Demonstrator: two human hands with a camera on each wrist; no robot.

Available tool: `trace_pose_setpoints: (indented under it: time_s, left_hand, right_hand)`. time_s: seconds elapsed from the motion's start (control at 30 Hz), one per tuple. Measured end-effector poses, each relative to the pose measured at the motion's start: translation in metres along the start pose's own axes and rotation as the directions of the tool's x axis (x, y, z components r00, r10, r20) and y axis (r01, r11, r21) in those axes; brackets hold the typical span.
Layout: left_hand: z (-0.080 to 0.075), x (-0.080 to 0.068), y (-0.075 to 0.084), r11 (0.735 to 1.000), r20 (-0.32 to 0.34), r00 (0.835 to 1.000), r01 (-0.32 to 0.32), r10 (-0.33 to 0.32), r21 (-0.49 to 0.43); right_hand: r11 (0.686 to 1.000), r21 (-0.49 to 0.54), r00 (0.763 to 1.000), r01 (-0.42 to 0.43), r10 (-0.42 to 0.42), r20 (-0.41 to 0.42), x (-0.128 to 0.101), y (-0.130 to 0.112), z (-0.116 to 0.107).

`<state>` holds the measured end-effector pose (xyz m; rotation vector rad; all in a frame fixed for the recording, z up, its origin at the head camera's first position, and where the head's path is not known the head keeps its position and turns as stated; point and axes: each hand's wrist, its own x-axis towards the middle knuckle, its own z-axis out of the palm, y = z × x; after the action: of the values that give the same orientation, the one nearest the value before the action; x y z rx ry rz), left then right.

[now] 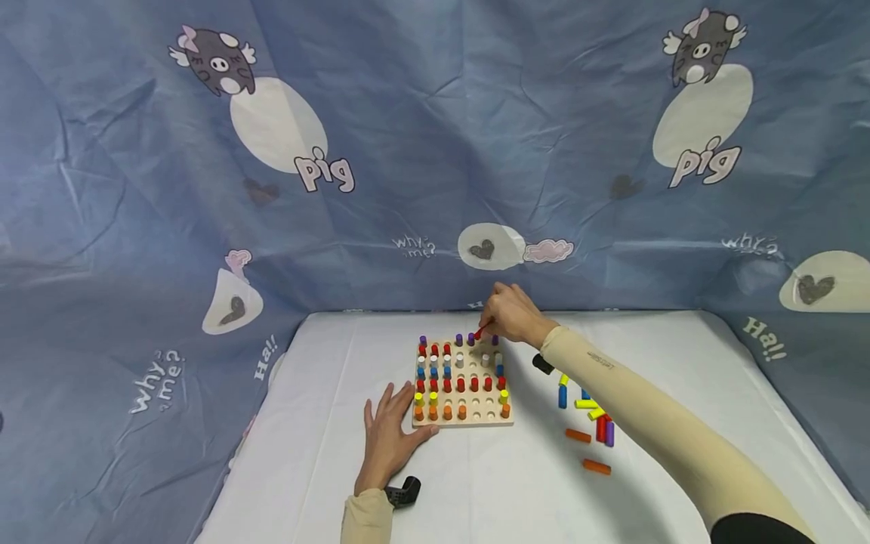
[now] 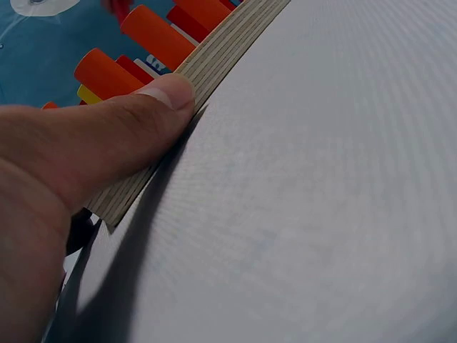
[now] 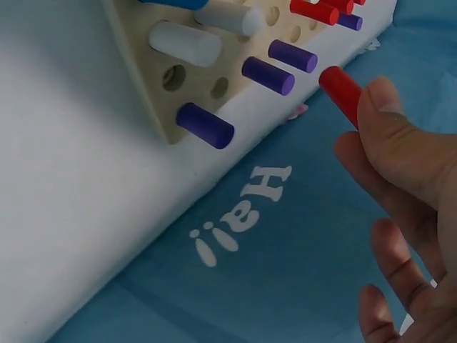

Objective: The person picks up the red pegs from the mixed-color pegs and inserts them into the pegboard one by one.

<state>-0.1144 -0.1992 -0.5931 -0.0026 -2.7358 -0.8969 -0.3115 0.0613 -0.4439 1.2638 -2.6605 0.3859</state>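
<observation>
A wooden pegboard (image 1: 435, 425) with rows of coloured pegs lies on the white table. My right hand (image 1: 513, 313) is over its far edge and pinches a red peg (image 3: 341, 93) between thumb and fingers. In the right wrist view that peg is in the air, apart from the holes. Purple pegs (image 3: 268, 75) and white pegs (image 3: 187, 44) stand near it, with bare holes among them. My left hand (image 1: 390, 438) rests at the board's near left corner, fingers spread, and its thumb (image 2: 136, 125) touches the board's front edge beside the orange pegs (image 2: 107, 73).
Loose pegs lie right of the board: yellow ones (image 1: 586, 404), a blue one (image 1: 562, 397), a purple one (image 1: 609, 434) and two orange ones (image 1: 596, 467). A printed blue cloth (image 1: 421, 151) hangs behind and beside the white table (image 1: 306, 453).
</observation>
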Motion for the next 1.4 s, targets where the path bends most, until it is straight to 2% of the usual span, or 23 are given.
trace_pose_setpoints:
  time_s: [0.33,0.57,0.9,1.4]
  left_hand:
    - [-0.001,0.0,0.002,1.0,0.012,1.0,0.013,-0.013,-0.008]
    - [-0.003,0.002,0.002,1.0,0.011,1.0,0.004,-0.004,-0.001]
    - [-0.003,0.001,0.002,1.0,0.01,1.0,0.005,-0.005,-0.003]
    - [-0.002,0.001,0.002,1.0,0.011,1.0,0.012,-0.012,-0.006]
  right_hand:
    - [0.998,-0.051,0.996,0.032,-0.028,0.086,0.024,-0.007,0.008]
    - [0.998,-0.058,0.994,0.036,-0.029,0.107,0.032,-0.014,0.016]
    - [1.0,0.0,0.989,0.016,-0.015,0.149,0.036,-0.014,0.03]
    - [0.999,0.005,0.981,0.04,-0.04,0.188,0.034,-0.023,0.05]
